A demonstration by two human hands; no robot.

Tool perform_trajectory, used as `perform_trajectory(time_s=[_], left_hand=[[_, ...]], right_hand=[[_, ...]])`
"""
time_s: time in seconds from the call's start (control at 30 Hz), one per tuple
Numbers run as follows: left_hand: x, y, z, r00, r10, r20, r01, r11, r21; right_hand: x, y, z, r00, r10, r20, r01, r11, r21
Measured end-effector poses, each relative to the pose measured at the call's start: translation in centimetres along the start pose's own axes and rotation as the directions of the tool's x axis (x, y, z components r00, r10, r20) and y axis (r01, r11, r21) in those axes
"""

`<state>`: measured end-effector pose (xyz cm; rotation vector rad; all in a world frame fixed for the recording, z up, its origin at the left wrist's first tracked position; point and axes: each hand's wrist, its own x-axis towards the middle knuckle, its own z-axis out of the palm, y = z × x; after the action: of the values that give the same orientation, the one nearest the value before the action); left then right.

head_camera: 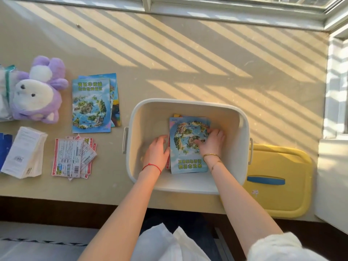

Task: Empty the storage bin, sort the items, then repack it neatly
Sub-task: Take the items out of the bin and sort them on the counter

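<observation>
Hands were both down inside the white storage bin (188, 108), which sat on the tan table (188, 63). In the head view, a small stack of map booklets (185, 159) lay flat on the bin's floor. The left hand (157, 153) rested against the left edge of the stack with its fingers loose and straight, gripping nothing. The right hand (212, 141) lay on top of the stack with its fingers bent down on the cover, pressing more than grabbing. More map booklets (91, 106) lay on the table left of the bin. Further left sat a purple plush toy (37, 91), and below it some printed packets (72, 159) and a white box (24, 153). A yellow lid (280, 178) lay right of the bin, touching its side. The booklets looked thin, light and bendy, with shiny covers that could slide apart. Holding them by both long edges would probably keep the stack square.
</observation>
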<state>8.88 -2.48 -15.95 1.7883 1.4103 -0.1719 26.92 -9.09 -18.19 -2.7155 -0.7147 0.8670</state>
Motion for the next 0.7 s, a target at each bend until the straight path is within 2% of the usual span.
perform_trajectory(time_s=[0.17, 0.33, 0.43, 0.53, 0.7], left_hand=[[-0.1, -0.2, 0.0, 1.000, 0.003, 0.008, -0.003, 1.000, -0.004], [-0.2, -0.1, -0.2, 1.000, 0.001, 0.015, -0.001, 1.000, -0.013], [-0.1, 0.3, 0.1, 1.000, -0.009, 0.030, 0.010, 1.000, -0.021], [0.1, 1.0, 0.7, 0.999, -0.018, 0.031, 0.019, 1.000, -0.021], [0.6, 2.2, 2.1, 0.995, -0.069, -0.075, 0.076, 0.993, 0.095]], right_hand=[[0.4, 0.0, -0.2, 0.998, 0.057, -0.004, -0.057, 0.998, -0.017], [-0.7, 0.6, -2.6, 0.999, 0.028, 0.033, -0.035, 0.971, 0.236], [-2.2, 0.9, -4.4, 0.994, -0.081, -0.068, 0.096, 0.964, 0.249], [-3.7, 1.3, -5.7, 0.955, -0.221, -0.197, 0.259, 0.946, 0.197], [-4.7, 1.6, -6.5, 0.918, -0.280, -0.281, 0.332, 0.930, 0.156]])
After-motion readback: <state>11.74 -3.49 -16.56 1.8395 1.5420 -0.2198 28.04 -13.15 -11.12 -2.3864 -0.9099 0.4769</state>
